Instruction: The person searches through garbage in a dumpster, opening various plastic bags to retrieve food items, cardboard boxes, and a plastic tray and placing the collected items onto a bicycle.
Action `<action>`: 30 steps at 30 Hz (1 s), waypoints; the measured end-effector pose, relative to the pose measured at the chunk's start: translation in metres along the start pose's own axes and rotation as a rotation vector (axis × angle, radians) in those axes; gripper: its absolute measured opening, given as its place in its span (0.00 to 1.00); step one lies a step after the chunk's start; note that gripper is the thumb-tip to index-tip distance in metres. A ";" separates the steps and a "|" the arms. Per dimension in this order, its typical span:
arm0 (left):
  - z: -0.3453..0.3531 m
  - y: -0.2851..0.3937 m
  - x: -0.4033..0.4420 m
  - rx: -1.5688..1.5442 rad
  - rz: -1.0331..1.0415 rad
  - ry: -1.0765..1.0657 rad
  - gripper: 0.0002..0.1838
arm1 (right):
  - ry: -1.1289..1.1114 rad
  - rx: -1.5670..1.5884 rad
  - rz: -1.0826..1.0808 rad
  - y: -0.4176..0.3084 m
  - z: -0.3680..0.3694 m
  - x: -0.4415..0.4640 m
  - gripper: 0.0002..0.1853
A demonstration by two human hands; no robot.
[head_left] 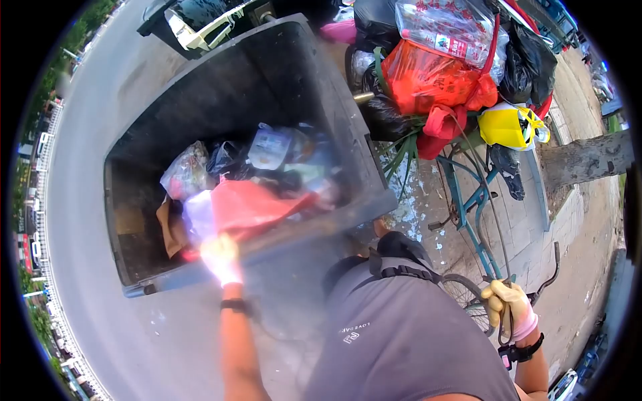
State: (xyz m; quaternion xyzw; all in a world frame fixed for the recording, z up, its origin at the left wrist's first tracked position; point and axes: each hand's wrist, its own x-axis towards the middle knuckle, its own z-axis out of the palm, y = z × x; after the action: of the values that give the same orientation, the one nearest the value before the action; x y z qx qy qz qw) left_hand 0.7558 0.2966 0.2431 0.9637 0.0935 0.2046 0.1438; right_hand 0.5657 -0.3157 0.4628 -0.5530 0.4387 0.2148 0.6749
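My left hand (222, 259), in a pale glove, is at the near rim of a large dark bin (221, 83). It touches the lower edge of a red bag (251, 208); glare and blur hide its fingers. Beside the red bag in the bin lie a purple-white piece (198, 217), a brown piece (171, 230) and clear plastic bags (186, 171). My right hand (508, 306), in a yellowish glove with a pink cuff, is closed around a thin dark metal rod (500, 230) with a looped end, to the right of my body.
A teal bicycle frame (468, 207) stands on the right, below heaped bags, among them a red one (421, 77) and a yellow one (503, 127). A tree trunk (588, 160) is farther right. Another dark bin (162, 30) stands behind. The road (80, 167) runs along the left.
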 end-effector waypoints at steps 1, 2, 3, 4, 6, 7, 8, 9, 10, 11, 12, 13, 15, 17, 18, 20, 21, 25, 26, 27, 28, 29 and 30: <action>0.002 -0.002 0.001 0.033 0.059 0.009 0.24 | 0.086 0.005 -0.010 0.014 -0.001 0.009 0.17; 0.002 -0.004 0.000 -0.003 0.021 0.014 0.23 | 0.166 -0.060 0.005 0.027 -0.006 0.019 0.17; 0.003 -0.004 -0.001 0.001 0.021 0.021 0.23 | 0.248 -0.093 0.019 0.041 -0.011 0.027 0.17; 0.003 -0.004 -0.001 0.007 0.020 0.027 0.22 | 0.354 -0.095 -0.015 0.062 -0.018 0.037 0.17; 0.002 -0.005 -0.001 0.027 0.037 0.016 0.20 | 0.552 -0.076 -0.136 0.101 -0.027 0.051 0.18; 0.001 -0.005 0.000 0.038 0.058 0.022 0.20 | 0.610 -0.048 -0.217 0.111 -0.026 0.052 0.17; 0.001 -0.003 0.001 0.050 0.079 0.030 0.19 | 0.633 -0.065 -0.330 0.112 -0.024 0.052 0.17; -0.001 -0.001 0.001 0.062 0.101 0.036 0.19 | 0.655 -0.080 -0.441 0.112 -0.022 0.051 0.18; -0.005 0.005 0.004 0.013 0.049 0.001 0.18 | 0.674 -0.133 -0.510 0.100 -0.014 0.048 0.17; -0.003 0.004 0.004 0.059 0.115 0.037 0.14 | 0.658 -0.208 -0.603 0.084 -0.007 0.048 0.17; 0.000 0.002 0.004 0.103 0.181 0.074 0.11 | 0.584 -0.314 -0.671 0.065 0.001 0.050 0.16; 0.002 0.001 0.003 0.147 0.245 0.112 0.11 | 0.507 -0.421 -0.737 0.042 0.010 0.052 0.16; 0.003 0.000 0.003 0.156 0.261 0.142 0.11 | 0.251 -0.546 -0.711 -0.018 0.053 0.049 0.15; 0.002 0.000 0.000 0.135 0.210 0.114 0.12 | 0.057 -0.595 -0.580 -0.072 0.110 0.051 0.16; 0.000 0.001 0.000 0.109 0.155 0.077 0.16 | -0.062 -0.618 -0.487 -0.099 0.143 0.052 0.17; 0.001 -0.001 0.002 0.083 0.122 0.089 0.22 | -0.313 -0.614 -0.380 -0.133 0.204 0.074 0.20; 0.003 -0.004 0.002 0.064 0.084 0.060 0.22 | -0.445 -0.587 -0.365 -0.142 0.230 0.095 0.21; 0.008 -0.011 -0.004 0.021 -0.080 -0.016 0.19 | -0.501 -0.511 -0.197 -0.166 0.352 0.209 0.20; 0.008 -0.010 -0.001 0.019 -0.111 -0.023 0.17 | -0.501 -0.491 -0.054 -0.168 0.384 0.248 0.17; 0.009 -0.008 0.002 0.018 -0.140 -0.031 0.16 | -0.497 -0.468 0.088 -0.165 0.410 0.297 0.13; 0.008 -0.007 0.004 -0.010 -0.153 -0.052 0.14 | -0.575 -0.670 -0.018 -0.147 0.432 0.377 0.10; 0.008 -0.005 0.006 0.013 -0.139 -0.027 0.15 | -0.542 -0.645 0.003 -0.133 0.451 0.410 0.08; 0.008 -0.002 0.009 0.036 -0.123 -0.003 0.15 | -0.510 -0.619 0.024 -0.120 0.470 0.442 0.07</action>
State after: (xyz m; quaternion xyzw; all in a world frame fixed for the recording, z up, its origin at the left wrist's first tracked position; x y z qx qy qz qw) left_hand 0.7672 0.2988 0.2388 0.9588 0.1561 0.1924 0.1390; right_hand 1.0566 0.0016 0.1650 -0.6541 0.1780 0.4749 0.5612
